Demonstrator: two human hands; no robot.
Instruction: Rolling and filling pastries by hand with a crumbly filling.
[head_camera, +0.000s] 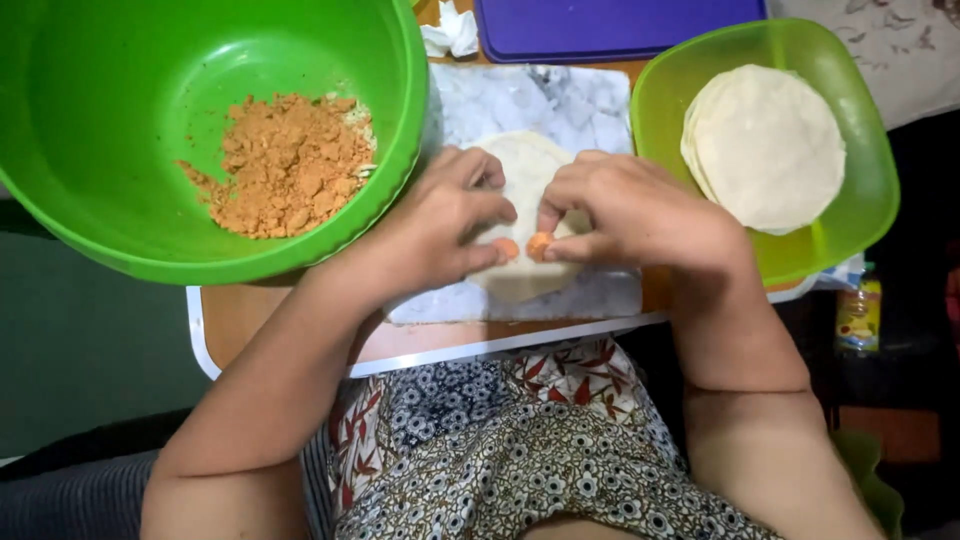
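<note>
Nearest, a flower-patterned garment (520, 440) covers the person's lap, and just above it runs the pale edge of a small wooden table (300, 345). On that table lies a marbled white board (560, 100), apparently set there as a smooth surface to work the pastry on. Both hands meet over a round dough wrapper (525, 165) lying flat on the board. The left hand (440, 225) and the right hand (635, 215) are curled narrow, fingers bent inward and thumbs nearly touching, each thumb tip smeared orange. They pinch or press at the wrapper's near part, where filling seems to sit; the filling itself is hidden under the fingers.

Further off on the person's left, a large green bowl (100, 230) holds a heap of crumbly orange-brown filling (285, 165), close enough for an easy reach. On the right, a lime-green tray (860, 215) carries a stack of round wrappers (765, 145), likewise within reach. Beyond the board sit a purple lid-like sheet (600, 25) and a crumpled white tissue (450, 35).
</note>
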